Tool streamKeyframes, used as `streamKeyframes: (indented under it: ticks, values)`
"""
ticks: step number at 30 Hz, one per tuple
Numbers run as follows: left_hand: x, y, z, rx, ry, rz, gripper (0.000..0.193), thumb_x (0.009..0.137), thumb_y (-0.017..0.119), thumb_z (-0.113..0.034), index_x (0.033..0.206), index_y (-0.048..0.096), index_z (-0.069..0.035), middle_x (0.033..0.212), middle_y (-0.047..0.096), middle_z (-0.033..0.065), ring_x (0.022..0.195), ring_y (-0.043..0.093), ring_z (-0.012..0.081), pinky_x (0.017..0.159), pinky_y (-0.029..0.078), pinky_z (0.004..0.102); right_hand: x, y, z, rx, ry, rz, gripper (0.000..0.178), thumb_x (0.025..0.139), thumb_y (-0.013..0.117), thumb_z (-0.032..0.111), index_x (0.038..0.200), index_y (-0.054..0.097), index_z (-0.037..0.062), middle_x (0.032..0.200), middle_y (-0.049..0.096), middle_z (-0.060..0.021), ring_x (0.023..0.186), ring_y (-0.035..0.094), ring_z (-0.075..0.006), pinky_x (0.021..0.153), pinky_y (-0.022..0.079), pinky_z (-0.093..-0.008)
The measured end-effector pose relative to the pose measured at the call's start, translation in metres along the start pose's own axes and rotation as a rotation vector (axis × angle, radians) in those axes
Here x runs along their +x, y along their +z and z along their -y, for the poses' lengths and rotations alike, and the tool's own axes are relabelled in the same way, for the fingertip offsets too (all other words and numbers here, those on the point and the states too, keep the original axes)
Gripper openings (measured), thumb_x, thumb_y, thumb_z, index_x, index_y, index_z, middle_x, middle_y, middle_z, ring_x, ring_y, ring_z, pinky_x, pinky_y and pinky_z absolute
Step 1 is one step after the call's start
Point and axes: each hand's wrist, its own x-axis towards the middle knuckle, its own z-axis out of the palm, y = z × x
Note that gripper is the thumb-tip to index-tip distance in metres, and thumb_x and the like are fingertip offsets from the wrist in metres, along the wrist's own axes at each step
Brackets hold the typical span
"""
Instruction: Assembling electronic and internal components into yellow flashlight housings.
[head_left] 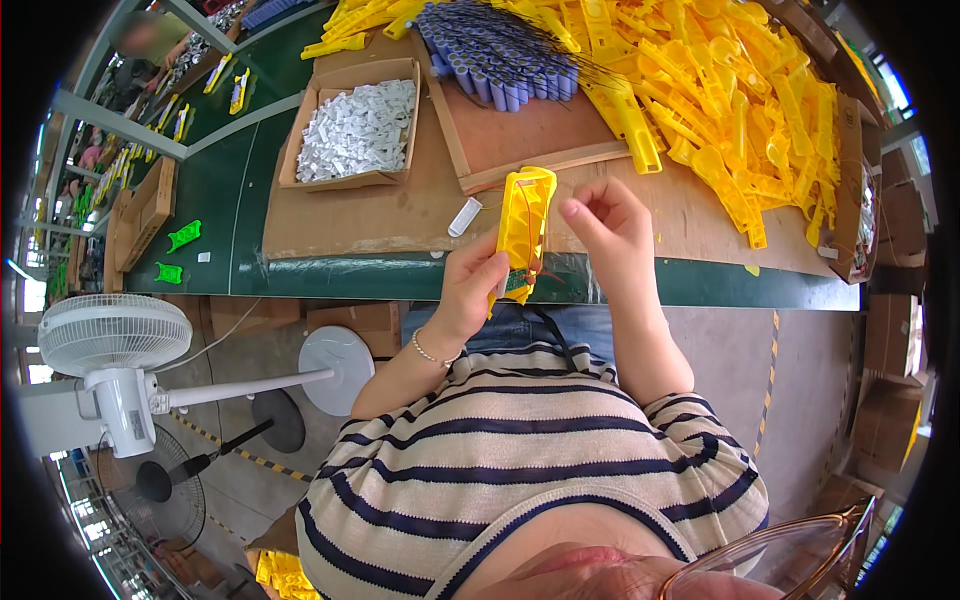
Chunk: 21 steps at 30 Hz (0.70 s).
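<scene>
My left hand (468, 290) grips a long yellow plastic housing (520, 215) above the table's near edge, its hollow side facing up. Reddish wires run along inside the housing, and a small green circuit board (519, 283) shows at its near end. Just right of the housing, my right hand (615, 225) is raised with thumb and fingers pinched together; whatever may be between the fingertips is too small to make out. Left of the housing lies a small white rectangular part (465, 217) on the cardboard, with a thin wire leading from it toward the housing.
A cardboard box (287, 165) of small white parts stands at the far left. Behind the housing, a cardboard tray (560, 160) carries blue cylindrical cells with dark wires. Yellow housings (740, 110) are heaped at far right. Green pieces (184, 236) lie left; a white fan (115, 335) stands below.
</scene>
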Motion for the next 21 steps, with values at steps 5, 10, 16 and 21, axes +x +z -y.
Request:
streamKeyframes:
  ticks: [5, 10, 16, 21]
  values:
    - [-0.002, 0.007, -0.008, 0.184, 0.037, -0.141, 0.047, 0.093, 0.046, -0.016, 0.134, 0.036, 0.003, 0.115, 0.054, 0.0077, 0.094, 0.054, 0.0105, 0.079, 0.045, 0.0247, -0.012, 0.010, -0.003, -0.424, -0.122, 0.076, 0.020, 0.074, 0.074, 0.014, 0.083, 0.062, -0.0004, 0.068, 0.051, 0.0000, 0.056, 0.039, -0.0067, 0.052, 0.034, -0.0224]
    - [0.001, 0.014, -0.013, 0.145, 0.110, -0.124, 0.054, 0.093, 0.046, -0.013, 0.140, 0.025, 0.002, 0.123, 0.049, 0.0096, 0.105, 0.052, 0.0131, 0.089, 0.043, 0.0275, -0.008, 0.007, -0.005, -0.306, -0.006, 0.097, 0.015, 0.077, 0.069, 0.008, 0.085, 0.062, -0.0020, 0.071, 0.058, -0.0034, 0.060, 0.049, -0.0068, 0.055, 0.039, -0.0213]
    - [0.002, 0.012, -0.015, 0.172, 0.120, -0.099, 0.054, 0.093, 0.043, -0.012, 0.140, 0.022, 0.004, 0.125, 0.047, 0.0105, 0.109, 0.050, 0.0153, 0.094, 0.040, 0.0296, -0.012, 0.013, -0.010, 0.003, 0.067, 0.122, 0.015, 0.078, 0.066, 0.006, 0.089, 0.061, -0.0022, 0.073, 0.060, -0.0030, 0.063, 0.051, -0.0060, 0.056, 0.041, -0.0208]
    - [-0.002, 0.008, -0.012, 0.176, 0.144, -0.059, 0.056, 0.093, 0.043, -0.010, 0.141, 0.019, 0.003, 0.128, 0.045, 0.0110, 0.113, 0.048, 0.0165, 0.096, 0.039, 0.0303, -0.011, 0.016, -0.011, -0.249, -0.014, 0.066, 0.013, 0.077, 0.066, 0.005, 0.087, 0.062, -0.0016, 0.073, 0.058, -0.0027, 0.066, 0.048, -0.0071, 0.059, 0.041, -0.0223]
